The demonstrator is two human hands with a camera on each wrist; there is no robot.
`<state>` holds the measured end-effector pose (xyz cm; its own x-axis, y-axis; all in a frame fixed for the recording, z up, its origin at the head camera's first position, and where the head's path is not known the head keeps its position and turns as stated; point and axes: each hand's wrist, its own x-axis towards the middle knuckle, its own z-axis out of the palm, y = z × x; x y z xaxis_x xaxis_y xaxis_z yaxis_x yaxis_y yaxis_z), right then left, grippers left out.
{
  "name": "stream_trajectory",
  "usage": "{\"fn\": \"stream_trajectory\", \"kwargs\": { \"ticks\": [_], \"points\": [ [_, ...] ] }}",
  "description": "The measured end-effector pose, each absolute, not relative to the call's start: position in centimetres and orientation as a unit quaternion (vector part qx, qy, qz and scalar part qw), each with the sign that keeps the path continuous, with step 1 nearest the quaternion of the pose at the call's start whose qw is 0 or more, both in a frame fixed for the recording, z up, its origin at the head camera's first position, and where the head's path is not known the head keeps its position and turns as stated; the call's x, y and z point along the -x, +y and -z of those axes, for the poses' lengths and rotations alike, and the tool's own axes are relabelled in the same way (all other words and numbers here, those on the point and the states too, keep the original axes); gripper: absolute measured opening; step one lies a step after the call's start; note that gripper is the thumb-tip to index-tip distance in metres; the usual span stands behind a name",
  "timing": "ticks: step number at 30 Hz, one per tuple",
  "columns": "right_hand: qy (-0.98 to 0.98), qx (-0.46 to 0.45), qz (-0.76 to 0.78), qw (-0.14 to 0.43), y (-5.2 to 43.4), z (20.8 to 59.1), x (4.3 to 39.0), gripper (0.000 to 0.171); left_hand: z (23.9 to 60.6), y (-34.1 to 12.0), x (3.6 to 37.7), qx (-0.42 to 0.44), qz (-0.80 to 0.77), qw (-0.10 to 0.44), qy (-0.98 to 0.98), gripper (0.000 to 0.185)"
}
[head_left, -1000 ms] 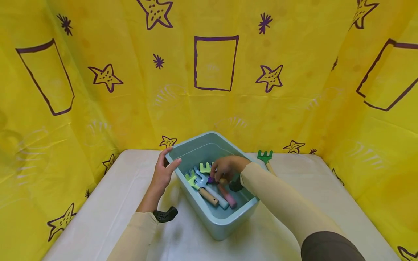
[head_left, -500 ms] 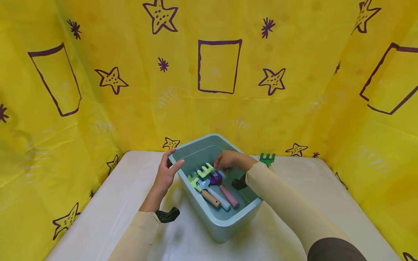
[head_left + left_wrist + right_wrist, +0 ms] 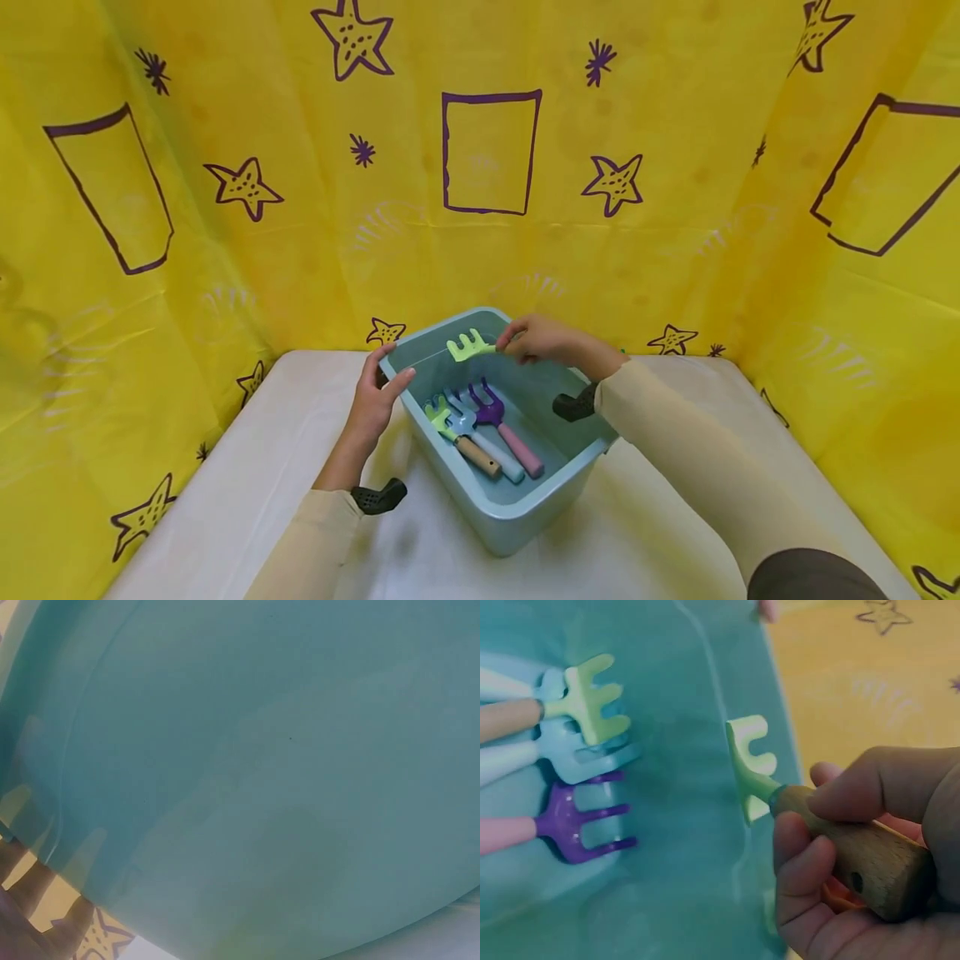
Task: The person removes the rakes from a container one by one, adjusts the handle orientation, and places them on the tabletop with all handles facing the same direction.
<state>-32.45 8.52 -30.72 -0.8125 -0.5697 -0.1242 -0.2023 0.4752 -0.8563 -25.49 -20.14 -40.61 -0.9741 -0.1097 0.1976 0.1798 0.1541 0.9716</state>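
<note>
My right hand [image 3: 543,340] grips a small toy rake [image 3: 855,851] by its wooden handle. The rake's light green head [image 3: 468,346] points left, above the far part of a blue-green plastic bin [image 3: 517,505]. With my left hand [image 3: 375,402] I hold the bin's left rim, thumb over the inner side and fingers outside. Inside the bin lie another light green rake [image 3: 477,456] with a wooden handle, a light blue fork [image 3: 495,454] and a purple fork [image 3: 491,412] with a pink handle. A second light blue handle [image 3: 502,684] shows in the right wrist view.
The bin stands on a white-covered table [image 3: 300,450]. Yellow sheeting [image 3: 487,267] printed with purple stars encloses the back and both sides. A bit of green [image 3: 622,352] shows behind my right wrist.
My right hand reached among the tools, took hold of the light green rake and lifted it up off the others. The purple fork is now uncovered. My left hand stayed on the rim.
</note>
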Motion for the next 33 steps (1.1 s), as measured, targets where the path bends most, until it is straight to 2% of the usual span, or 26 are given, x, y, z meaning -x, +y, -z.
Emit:
{"fn": "stream_trajectory", "kwargs": {
  "ticks": [8, 13, 20, 33],
  "points": [
    [0.826, 0.193, 0.510, 0.142, 12.5, 28.8, 31.7, 0.024, 40.8, -20.2, 25.6, 0.018, 0.651, 0.105, -0.752, 0.060],
    [0.835, 0.148, 0.521, 0.100, 15.4, 28.7, 31.3, 0.022, 40.2, -20.1, 25.4, 0.015, 0.654, 0.092, -0.751, 0.063],
    [0.844, 0.090, 0.527, 0.045, 18.7, 29.9, 30.7, 0.022, 38.0, -19.4, 23.7, 0.019, 0.652, 0.085, -0.753, 0.062],
    [0.866, 0.032, 0.499, -0.030, 22.7, 33.5, 28.5, 0.028, 38.3, -19.4, 23.9, 0.025, 0.658, 0.094, -0.747, 0.061]
  ]
}}
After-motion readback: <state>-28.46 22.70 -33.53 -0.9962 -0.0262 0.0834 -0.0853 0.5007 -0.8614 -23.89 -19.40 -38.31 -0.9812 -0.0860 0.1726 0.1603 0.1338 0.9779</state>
